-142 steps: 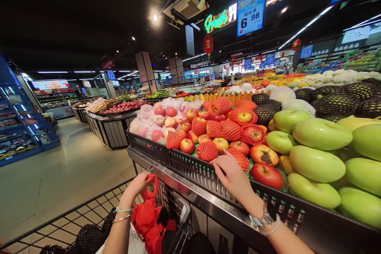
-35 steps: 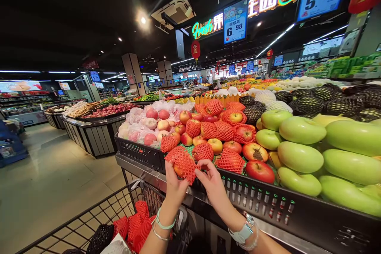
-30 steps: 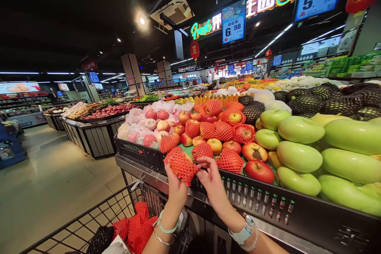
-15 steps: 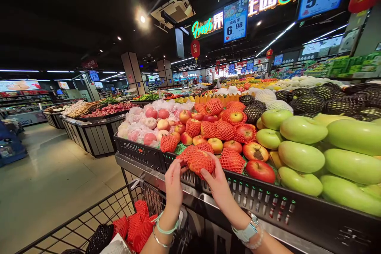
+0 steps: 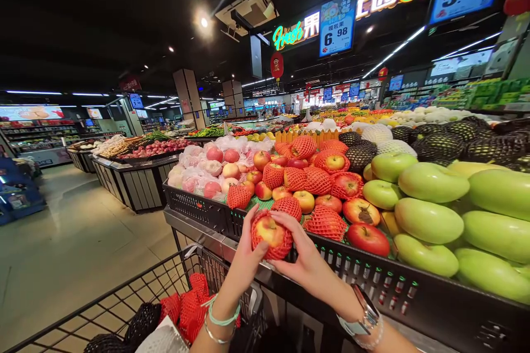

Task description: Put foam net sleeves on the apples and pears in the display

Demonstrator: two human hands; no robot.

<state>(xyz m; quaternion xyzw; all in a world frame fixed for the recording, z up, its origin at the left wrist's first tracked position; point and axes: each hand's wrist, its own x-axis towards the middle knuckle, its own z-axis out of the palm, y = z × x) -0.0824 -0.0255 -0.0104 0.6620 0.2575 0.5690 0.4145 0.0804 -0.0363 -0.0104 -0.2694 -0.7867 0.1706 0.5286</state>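
Note:
Between my two hands is a red and yellow apple (image 5: pixel 270 231) in a red foam net, its bare stem end facing up toward me. My left hand (image 5: pixel 247 256) wraps its left side, thumb on the front. From the right, my right hand (image 5: pixel 301 248) curls over the top and under the lower edge. The apple is held just in front of the black display crate (image 5: pixel 199 207). Behind it lie loose apples (image 5: pixel 305 201) and netted apples (image 5: pixel 326 222).
Green apples (image 5: pixel 430 220) fill the crate's right side, and plastic-wrapped fruit (image 5: pixel 213 168) its left. A wire shopping cart (image 5: pixel 124 300) stands below left, holding red netted items (image 5: pixel 192 309) and black netted ones (image 5: pixel 143 324). Further left is a vegetable stand (image 5: pixel 136 176).
The apple has been turned so its stem end, uncovered by the net, now faces me. Both hands have shifted their grip around it, and the view has swung slightly left.

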